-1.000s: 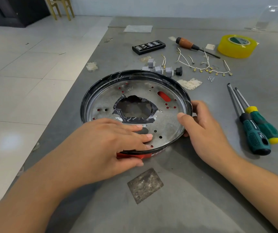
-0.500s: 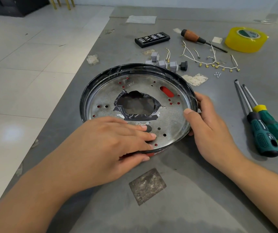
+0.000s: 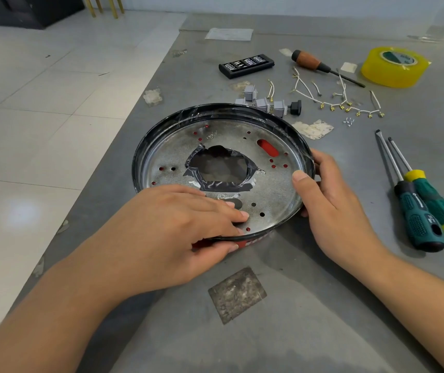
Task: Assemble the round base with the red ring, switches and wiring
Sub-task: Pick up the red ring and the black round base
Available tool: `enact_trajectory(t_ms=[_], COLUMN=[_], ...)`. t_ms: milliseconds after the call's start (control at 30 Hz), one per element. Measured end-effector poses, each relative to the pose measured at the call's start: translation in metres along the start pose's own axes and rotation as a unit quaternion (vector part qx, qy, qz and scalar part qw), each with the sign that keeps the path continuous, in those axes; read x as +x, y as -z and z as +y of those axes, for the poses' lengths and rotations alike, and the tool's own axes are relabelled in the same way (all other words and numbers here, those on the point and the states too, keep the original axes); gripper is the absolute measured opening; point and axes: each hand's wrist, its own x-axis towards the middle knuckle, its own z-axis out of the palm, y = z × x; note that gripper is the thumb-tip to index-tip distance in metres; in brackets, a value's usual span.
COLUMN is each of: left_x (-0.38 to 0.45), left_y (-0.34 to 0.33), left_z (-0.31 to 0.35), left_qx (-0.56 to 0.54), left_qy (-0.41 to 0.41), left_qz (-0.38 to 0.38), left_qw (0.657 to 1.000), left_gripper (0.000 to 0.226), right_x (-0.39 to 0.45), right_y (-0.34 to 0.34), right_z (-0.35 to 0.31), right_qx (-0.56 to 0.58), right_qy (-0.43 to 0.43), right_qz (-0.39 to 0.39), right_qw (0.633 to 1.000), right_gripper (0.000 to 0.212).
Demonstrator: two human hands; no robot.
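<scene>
Now I am gripping the round base point(image 3: 277, 184) at its six o'clock rim with my left hand point(image 3: 178, 227), fingers point(image 3: 223, 211) inside, thumb on the red ring point(image 3: 245, 243), right hand point(image 3: 331, 200) clasping three o'clock, on the surface point(image 3: 323, 305).

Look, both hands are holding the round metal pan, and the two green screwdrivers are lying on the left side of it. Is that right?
Not quite. The two green screwdrivers lie on the right side of the round metal pan, not the left, as the head view shows. The rest is right: the left hand and the right hand both hold the pan at its rim.
</scene>
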Motion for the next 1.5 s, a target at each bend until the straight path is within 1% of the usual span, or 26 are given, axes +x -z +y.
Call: enact_trajectory(t_ms=[200, 500, 667, 900, 1033, 1167, 1333, 1400, 1500], left_x=[0.0002, 0.0001, -0.001, -0.001, -0.0004, 0.0006, 0.001, 0.0011, 0.0042], left_y=[0.0016, 0.0038, 0.0043, 0.0045, 0.0043, 0.0038, 0.0059, 0.0065, 0.0065], left_z=[0.0006, 0.0012, -0.0001, -0.0007, -0.0001, 0.0022, 0.0033, 0.0047, 0.0066], left_qx=[-0.012, -0.018, -0.02, -0.018, -0.013, -0.001, 0.012, 0.023, 0.028], left_qy=[0.001, 0.006, 0.007, 0.016, 0.023, 0.034, 0.045, 0.047, 0.058], left_qz=[0.007, 0.004, -0.001, -0.005, -0.003, -0.008, -0.023, -0.024, -0.031], left_qw=[1.0, 1.0, 1.0, 1.0, 1.0, 0.999, 0.999, 0.998, 0.997], left_gripper=[0.029, 0.031, 0.03, 0.029, 0.029, 0.031, 0.033, 0.035, 0.044], right_x=[-0.001, -0.0024, -0.0028, -0.0023, -0.0024, -0.0023, -0.0037, -0.0042, -0.0041], right_y=[-0.0007, -0.0011, -0.0016, -0.0025, -0.002, -0.0008, 0.0004, 0.0002, 0.0008], right_z=[-0.0009, -0.0029, -0.0046, -0.0041, -0.0024, -0.0019, -0.0022, -0.002, -0.0034], right_qx=[0.004, 0.004, -0.014, -0.029, -0.029, -0.037, -0.023, -0.023, -0.03], right_qy=[0.002, 0.008, 0.014, 0.02, 0.021, 0.021, 0.023, 0.023, 0.023], right_qz=[-0.005, -0.012, -0.017, -0.014, -0.013, -0.007, -0.002, -0.002, 0.001], right_qw=[1.0, 1.0, 1.0, 0.999, 0.999, 0.999, 0.999, 0.999, 0.999], right_gripper=[0.039, 0.031, 0.023, 0.027, 0.035, 0.036, 0.048, 0.055, 0.073])
